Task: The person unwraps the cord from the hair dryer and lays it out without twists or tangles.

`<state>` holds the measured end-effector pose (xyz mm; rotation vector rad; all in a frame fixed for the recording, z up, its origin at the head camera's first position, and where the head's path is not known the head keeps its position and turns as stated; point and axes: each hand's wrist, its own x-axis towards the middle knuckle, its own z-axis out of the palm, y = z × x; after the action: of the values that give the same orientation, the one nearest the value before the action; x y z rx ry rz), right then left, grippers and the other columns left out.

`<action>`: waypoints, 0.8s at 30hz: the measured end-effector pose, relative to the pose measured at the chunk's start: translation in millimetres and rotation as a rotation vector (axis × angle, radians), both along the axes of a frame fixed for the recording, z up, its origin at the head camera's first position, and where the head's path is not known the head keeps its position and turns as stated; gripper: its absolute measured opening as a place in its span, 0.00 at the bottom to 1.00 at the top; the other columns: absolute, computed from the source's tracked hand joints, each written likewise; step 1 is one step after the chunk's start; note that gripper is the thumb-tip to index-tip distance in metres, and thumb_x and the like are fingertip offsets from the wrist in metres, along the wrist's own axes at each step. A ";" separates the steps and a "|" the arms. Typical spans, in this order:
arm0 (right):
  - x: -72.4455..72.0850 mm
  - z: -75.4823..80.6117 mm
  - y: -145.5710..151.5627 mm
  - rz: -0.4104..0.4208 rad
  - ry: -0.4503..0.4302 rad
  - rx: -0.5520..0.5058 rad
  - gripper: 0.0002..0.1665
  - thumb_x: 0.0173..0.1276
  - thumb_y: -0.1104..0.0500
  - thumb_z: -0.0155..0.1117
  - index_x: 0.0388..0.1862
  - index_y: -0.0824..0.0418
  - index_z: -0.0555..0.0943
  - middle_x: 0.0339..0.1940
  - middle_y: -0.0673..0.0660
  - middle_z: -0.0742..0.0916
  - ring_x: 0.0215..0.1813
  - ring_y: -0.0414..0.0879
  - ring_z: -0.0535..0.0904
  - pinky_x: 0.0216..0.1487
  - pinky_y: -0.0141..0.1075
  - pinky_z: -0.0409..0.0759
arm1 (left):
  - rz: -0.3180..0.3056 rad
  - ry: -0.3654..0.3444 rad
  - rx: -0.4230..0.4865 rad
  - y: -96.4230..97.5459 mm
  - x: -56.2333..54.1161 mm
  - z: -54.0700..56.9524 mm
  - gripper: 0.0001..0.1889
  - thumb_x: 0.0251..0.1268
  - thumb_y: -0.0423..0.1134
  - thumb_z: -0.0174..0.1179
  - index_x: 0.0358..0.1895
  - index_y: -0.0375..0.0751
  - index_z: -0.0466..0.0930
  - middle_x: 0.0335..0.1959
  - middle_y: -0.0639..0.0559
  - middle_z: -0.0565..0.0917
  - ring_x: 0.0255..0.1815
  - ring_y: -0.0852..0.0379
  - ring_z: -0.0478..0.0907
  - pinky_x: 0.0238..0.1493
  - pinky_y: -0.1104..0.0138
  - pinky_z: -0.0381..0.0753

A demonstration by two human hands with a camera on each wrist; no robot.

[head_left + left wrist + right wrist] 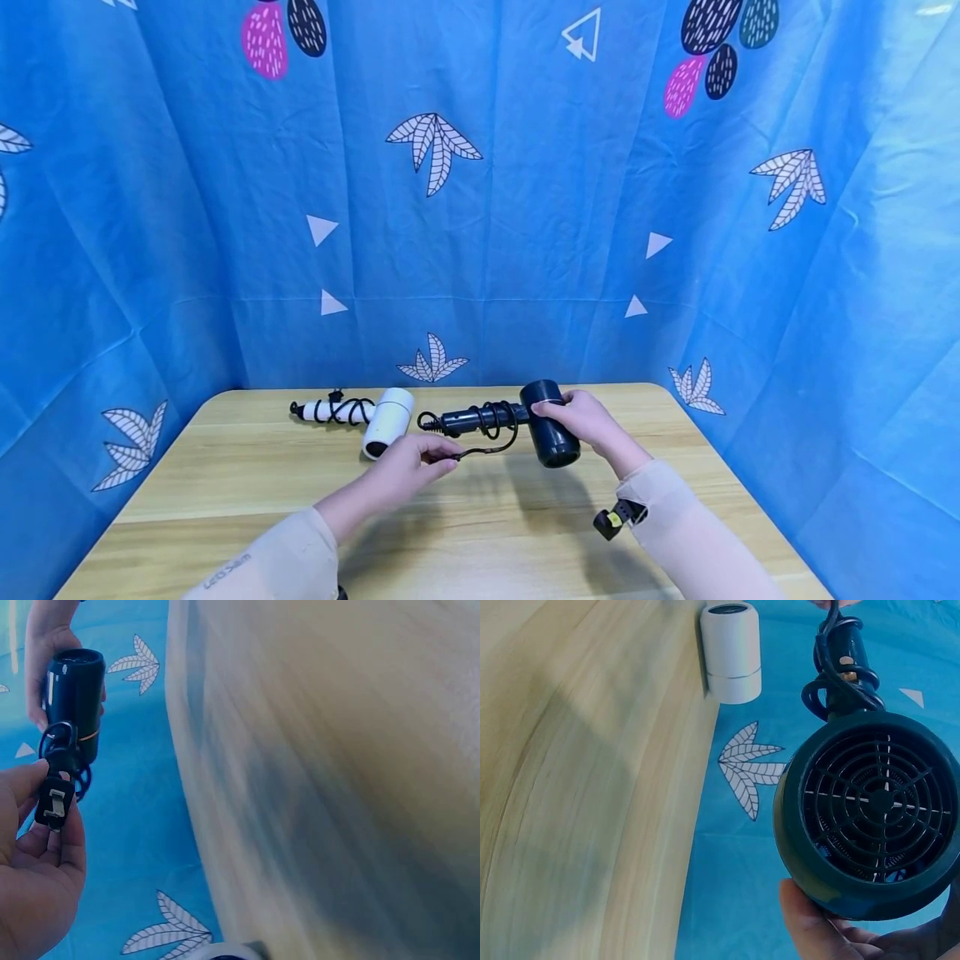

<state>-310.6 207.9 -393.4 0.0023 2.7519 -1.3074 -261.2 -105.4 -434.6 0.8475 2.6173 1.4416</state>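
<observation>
The right hand (587, 419) grips the black hair dryer (553, 435) above a wooden table (487, 554); the left hand (408, 465) pinches the plug (56, 804) of its coiled cord (487, 450). A white hair dryer (393, 412) lies to the black hair dryer's left, partly screened by the left hand, and a blue curtain (487, 258) hangs behind.

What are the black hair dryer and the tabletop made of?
The black hair dryer looks like glossy hard plastic, judging by its bright highlights. The tabletop has pale wood grain and a satin look; real wood or laminate, I can't tell.
</observation>
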 end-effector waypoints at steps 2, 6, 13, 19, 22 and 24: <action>-0.1 0.2 -0.3 -0.003 0.001 0.007 0.40 0.62 0.39 0.68 0.55 0.72 0.77 0.43 0.63 0.85 0.39 0.51 0.84 0.39 0.42 0.86 | -0.011 0.036 -0.017 -1.2 0.6 4.9 0.10 0.70 0.38 0.64 0.50 0.46 0.86 0.42 0.58 0.86 0.43 0.60 0.81 0.44 0.68 0.82; -1.2 -1.2 -0.5 -0.007 0.004 0.012 0.39 0.62 0.39 0.69 0.54 0.72 0.77 0.43 0.63 0.85 0.38 0.50 0.84 0.38 0.42 0.86 | -0.029 0.091 -0.050 -2.6 1.1 14.1 0.10 0.70 0.38 0.64 0.51 0.46 0.87 0.40 0.62 0.86 0.42 0.62 0.81 0.44 0.67 0.82; -0.7 -4.1 -1.7 -0.013 0.004 0.020 0.38 0.62 0.40 0.69 0.54 0.72 0.77 0.43 0.63 0.84 0.38 0.50 0.84 0.39 0.42 0.86 | -0.044 0.120 -0.087 -4.4 -0.6 34.4 0.10 0.71 0.39 0.63 0.51 0.48 0.87 0.41 0.61 0.86 0.42 0.63 0.81 0.44 0.67 0.82; -0.5 -7.0 -3.6 -0.004 0.006 0.021 0.37 0.60 0.40 0.70 0.51 0.71 0.78 0.41 0.62 0.85 0.37 0.49 0.84 0.38 0.41 0.85 | -0.058 0.156 -0.124 -6.8 -6.4 55.2 0.10 0.71 0.38 0.63 0.51 0.45 0.87 0.40 0.58 0.87 0.37 0.64 0.81 0.36 0.68 0.82; 0.0 -8.8 -4.0 -0.001 0.003 0.012 0.36 0.60 0.40 0.71 0.50 0.71 0.78 0.40 0.61 0.85 0.36 0.49 0.84 0.37 0.41 0.85 | -0.055 0.185 -0.148 -7.0 -8.9 63.8 0.10 0.71 0.38 0.63 0.51 0.45 0.87 0.41 0.57 0.87 0.39 0.64 0.81 0.40 0.65 0.82; 0.3 -9.8 -4.6 0.003 0.001 0.007 0.35 0.60 0.41 0.71 0.50 0.71 0.78 0.40 0.61 0.85 0.35 0.49 0.84 0.37 0.41 0.86 | -0.047 0.196 -0.166 -6.9 -10.4 67.1 0.10 0.71 0.39 0.62 0.52 0.46 0.86 0.43 0.59 0.86 0.43 0.63 0.81 0.46 0.63 0.82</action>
<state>-310.2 203.3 -403.1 -0.0018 2.7566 -1.2977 -271.6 -112.2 -367.4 1.0713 2.7855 1.1646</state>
